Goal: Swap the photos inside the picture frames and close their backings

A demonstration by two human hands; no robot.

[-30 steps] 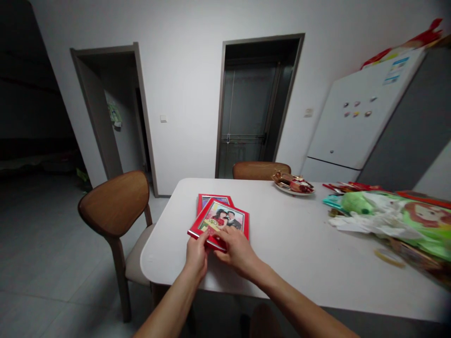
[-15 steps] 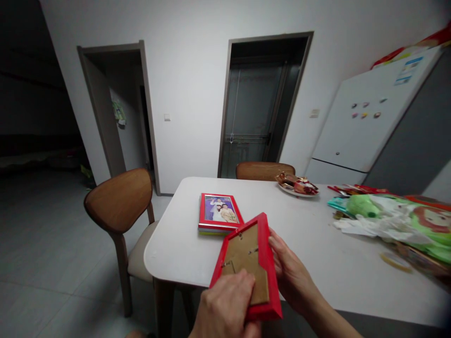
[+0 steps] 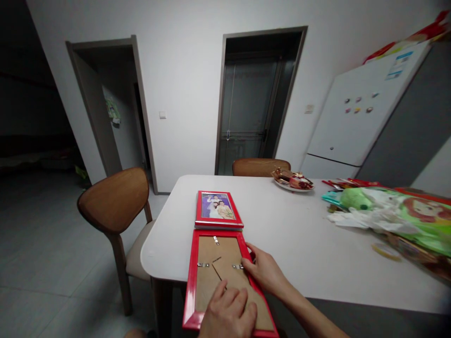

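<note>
At the far left stands a chair with a curved brown wooden back [image 3: 114,199], beside the rounded corner of the white tabletop [image 3: 296,244]. On that tabletop, a red-rimmed framed photo of people in pale clothes [image 3: 219,209] lies face up. Just nearer to me, the red rectangular picture frame with a tan backing board [image 3: 229,260] is turned back side up, its near end reaching past the tabletop's edge; I cannot tell whether its far end touches the framed photo. Small silver metal tabs [image 3: 203,265] sit along the board's edges.

My left hand [image 3: 229,312] lies over the near part of the board, fingers bent and a fingertip on it; I cannot tell whether it grips the rim. My right hand [image 3: 264,270] pinches the frame's right side, thumb on top near a tab.

Farther right, beyond the tabletop, shows another brown wooden chair back [image 3: 261,166], then a white plate of shiny wrapped items [image 3: 298,188], a translucent yellowish ring [image 3: 386,252] and a green plastic bag with a cartoon face [image 3: 428,213].
</note>
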